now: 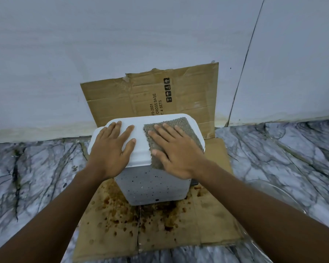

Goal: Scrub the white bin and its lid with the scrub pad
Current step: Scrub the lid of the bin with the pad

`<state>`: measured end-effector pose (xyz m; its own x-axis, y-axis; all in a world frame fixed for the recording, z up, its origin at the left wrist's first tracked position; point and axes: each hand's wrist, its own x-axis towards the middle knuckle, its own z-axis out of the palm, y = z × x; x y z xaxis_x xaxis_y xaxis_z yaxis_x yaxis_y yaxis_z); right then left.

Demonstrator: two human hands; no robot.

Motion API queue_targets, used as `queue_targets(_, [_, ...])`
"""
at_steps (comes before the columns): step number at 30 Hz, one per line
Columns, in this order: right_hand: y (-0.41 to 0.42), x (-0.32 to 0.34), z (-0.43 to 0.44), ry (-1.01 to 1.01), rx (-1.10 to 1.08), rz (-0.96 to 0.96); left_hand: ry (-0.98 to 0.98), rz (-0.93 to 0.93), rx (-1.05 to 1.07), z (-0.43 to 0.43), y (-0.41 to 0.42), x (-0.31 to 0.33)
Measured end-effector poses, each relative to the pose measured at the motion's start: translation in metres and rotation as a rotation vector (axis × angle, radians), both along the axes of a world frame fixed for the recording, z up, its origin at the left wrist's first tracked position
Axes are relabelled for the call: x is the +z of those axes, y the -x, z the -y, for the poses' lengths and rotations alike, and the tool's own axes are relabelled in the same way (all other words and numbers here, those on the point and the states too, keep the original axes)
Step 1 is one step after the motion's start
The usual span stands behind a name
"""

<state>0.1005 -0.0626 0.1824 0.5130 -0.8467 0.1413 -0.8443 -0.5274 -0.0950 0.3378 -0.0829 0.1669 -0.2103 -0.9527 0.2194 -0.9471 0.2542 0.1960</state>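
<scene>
A white bin [152, 188] with dark specks on its front stands upright on stained cardboard. Its white lid [139, 147] is closed on top. My left hand [112, 149] lies flat on the lid's left half, fingers spread, holding nothing. A grey-brown scrub pad [180, 126] lies on the lid's right half, reaching over its front edge. My right hand [175, 154] presses flat on the pad, fingers extended across it.
Flattened cardboard [179, 95] runs under the bin and up the white wall [122, 44] behind; its floor part carries brown stains [156, 215]. Marble floor [27, 168] surrounds it. A clear glass bowl rim [273, 188] shows at the right. A wall corner seam lies far right.
</scene>
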Motion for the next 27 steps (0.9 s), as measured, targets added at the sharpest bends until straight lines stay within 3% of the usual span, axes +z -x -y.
queue_targets(8, [0.002, 0.014, 0.048, -0.153, -0.228, 0.0, -0.021, -0.008, 0.006, 0.001, 0.001, 0.005])
queue_targets(15, [-0.027, 0.0, -0.006, 0.006, -0.065, -0.09, -0.035, -0.032, 0.001, -0.004, 0.0, 0.007])
queue_targets(17, [-0.026, 0.003, -0.004, -0.014, -0.01, -0.027, -0.093, -0.086, 0.013, -0.001, 0.001, 0.013])
queue_targets(21, [0.012, 0.02, 0.005, -0.141, -0.033, 0.3, -0.136, -0.218, 0.073, 0.003, 0.02, 0.032])
queue_targets(24, [0.049, 0.011, 0.007, -0.112, -0.041, 0.177, -0.048, -0.247, -0.063, -0.006, 0.065, 0.042])
queue_targets(27, [0.065, -0.002, 0.01, -0.156, 0.006, 0.231, -0.048, -0.123, -0.25, -0.013, 0.109, 0.033])
